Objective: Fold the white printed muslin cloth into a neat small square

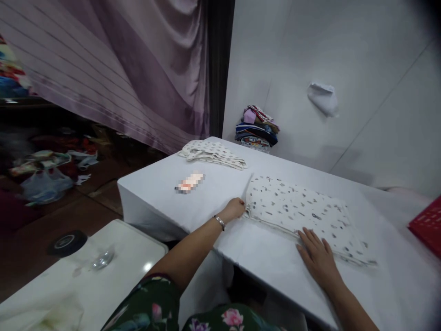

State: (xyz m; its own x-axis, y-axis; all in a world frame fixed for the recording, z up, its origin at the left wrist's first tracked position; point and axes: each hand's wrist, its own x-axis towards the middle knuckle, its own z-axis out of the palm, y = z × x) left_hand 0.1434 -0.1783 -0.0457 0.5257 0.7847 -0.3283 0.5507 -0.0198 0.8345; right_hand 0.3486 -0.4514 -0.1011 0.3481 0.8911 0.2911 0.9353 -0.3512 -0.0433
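Note:
A white cloth (292, 202) with small grey prints lies folded in a flat rectangle on the white-covered table (213, 202). At its near left corner, the fingers of my left hand (236, 208) are closed on the edge; a bracelet circles that wrist. My right hand (317, 255) lies flat on the cloth's near edge, fingers extended and slightly apart, holding nothing. Farther back on the table is a second printed cloth (213, 153), loosely folded and rumpled. Between it and my left hand lies a small blurred-out object (190, 182), probably flat.
Folded clothes (257, 128) are stacked at the table's far edge by the wall. A red perforated container (429, 227) stands at the far right. To the left, a lower white table (131, 248) holds a clear glass object (102, 258). A purple curtain (138, 69) hangs behind.

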